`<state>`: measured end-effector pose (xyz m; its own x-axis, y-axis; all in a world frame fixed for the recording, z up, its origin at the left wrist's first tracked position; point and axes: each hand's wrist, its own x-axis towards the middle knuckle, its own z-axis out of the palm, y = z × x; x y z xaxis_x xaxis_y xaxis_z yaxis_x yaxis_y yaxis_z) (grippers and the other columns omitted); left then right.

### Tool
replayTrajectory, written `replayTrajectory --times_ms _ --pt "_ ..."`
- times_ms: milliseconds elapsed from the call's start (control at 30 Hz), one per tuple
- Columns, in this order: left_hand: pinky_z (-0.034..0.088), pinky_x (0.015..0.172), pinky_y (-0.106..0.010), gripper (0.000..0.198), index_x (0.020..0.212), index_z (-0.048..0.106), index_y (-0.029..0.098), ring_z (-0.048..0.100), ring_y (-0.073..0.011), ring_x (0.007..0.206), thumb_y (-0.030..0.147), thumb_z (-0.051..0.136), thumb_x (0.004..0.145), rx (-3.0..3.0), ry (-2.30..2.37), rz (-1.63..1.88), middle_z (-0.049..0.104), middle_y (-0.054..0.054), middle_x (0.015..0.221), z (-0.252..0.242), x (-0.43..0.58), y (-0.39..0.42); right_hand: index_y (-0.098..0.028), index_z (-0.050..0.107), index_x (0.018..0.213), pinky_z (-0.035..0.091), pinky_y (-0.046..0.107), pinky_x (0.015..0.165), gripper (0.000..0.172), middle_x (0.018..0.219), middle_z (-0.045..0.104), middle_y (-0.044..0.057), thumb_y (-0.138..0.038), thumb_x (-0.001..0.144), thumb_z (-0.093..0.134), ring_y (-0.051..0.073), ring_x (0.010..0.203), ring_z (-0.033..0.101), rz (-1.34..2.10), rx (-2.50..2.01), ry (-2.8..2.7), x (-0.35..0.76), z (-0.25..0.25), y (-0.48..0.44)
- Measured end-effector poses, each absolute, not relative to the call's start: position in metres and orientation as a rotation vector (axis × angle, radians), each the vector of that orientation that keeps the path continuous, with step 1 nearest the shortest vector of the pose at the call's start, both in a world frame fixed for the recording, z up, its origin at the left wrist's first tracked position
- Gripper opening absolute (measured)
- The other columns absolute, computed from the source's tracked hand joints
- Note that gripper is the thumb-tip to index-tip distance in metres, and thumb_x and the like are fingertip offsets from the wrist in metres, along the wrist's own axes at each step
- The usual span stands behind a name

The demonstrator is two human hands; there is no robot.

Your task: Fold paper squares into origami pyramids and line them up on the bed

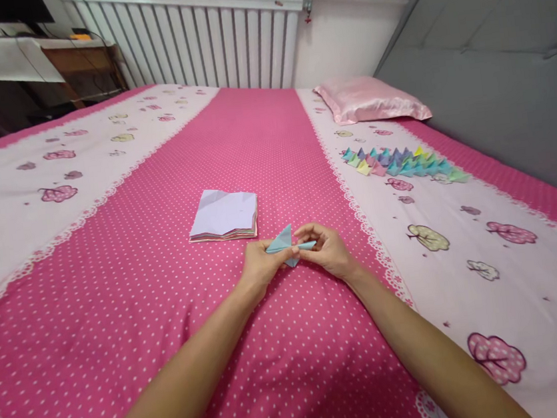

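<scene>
Between my two hands is a light blue piece of folded origami paper (282, 240), with pointed flaps sticking up and down. My left hand (260, 263) pinches its left side, thumb along the front. From the right, my right hand (327, 250) grips the narrow pointed end between thumb and fingers. Just beyond my left hand lies a stack of square paper (223, 212), lilac on top, its edges slightly wavy. Farther off to the right, several small folded paper pieces (404, 162) in blue, green, yellow, pink and purple sit in rows.
All of this is on a bed with a pink dotted cover (168, 302). A pink pillow (371, 99) rests near the grey headboard (493, 64). Behind the bed stand a white radiator (199, 40) and, at far left, a desk (75, 61) with a dark monitor (17, 10).
</scene>
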<state>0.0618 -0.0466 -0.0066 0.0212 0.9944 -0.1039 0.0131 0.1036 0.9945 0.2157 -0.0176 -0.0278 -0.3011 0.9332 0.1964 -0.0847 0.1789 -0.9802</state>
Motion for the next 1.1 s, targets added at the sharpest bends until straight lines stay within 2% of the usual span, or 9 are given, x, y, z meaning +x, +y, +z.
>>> replayTrajectory --times_ms 200,533,833,1100 --pt "0.028 0.044 -0.021 0.027 0.052 0.063 0.012 0.038 -0.0062 0.042 0.037 0.074 0.054 1.124 1.261 1.181 0.054 0.001 0.047 -0.005 0.065 -0.05 -0.021 0.064 0.083 0.047 0.025 0.057 0.031 0.073 0.063 -0.001 -0.029 0.056 0.077 0.013 0.061 0.058 1.278 -0.899 -1.53 0.216 -0.031 -0.017" --pt "0.025 0.043 -0.019 0.033 0.052 0.06 0.012 0.034 -0.0052 0.044 0.042 0.073 0.053 1.14 1.304 1.23 0.045 0.004 0.045 -0.005 0.067 -0.052 -0.02 0.069 0.074 0.05 0.03 0.064 0.014 0.073 0.069 0.002 -0.032 0.067 0.069 0.017 0.067 0.063 1.229 -0.877 -1.572 0.221 -0.026 -0.017" --pt "0.028 0.043 -0.02 0.033 0.058 0.063 0.012 0.04 -0.008 0.044 0.045 0.067 0.061 1.367 1.381 1.176 0.052 0.001 0.049 -0.019 0.066 -0.051 -0.02 0.065 0.063 0.045 0.025 0.05 0.005 0.062 0.064 0.0 -0.024 0.062 0.065 0.013 0.054 0.055 1.124 -0.954 -1.563 0.217 -0.026 -0.02" --pt "0.026 0.043 -0.021 0.035 0.05 0.057 0.014 0.038 -0.0079 0.043 0.045 0.065 0.063 1.453 1.448 1.209 0.048 0.003 0.046 -0.016 0.068 -0.057 -0.019 0.063 0.062 0.04 0.023 0.048 0.003 0.06 0.06 -0.001 -0.02 0.06 0.061 0.012 0.053 0.051 1.078 -0.955 -1.592 0.217 -0.023 -0.021"
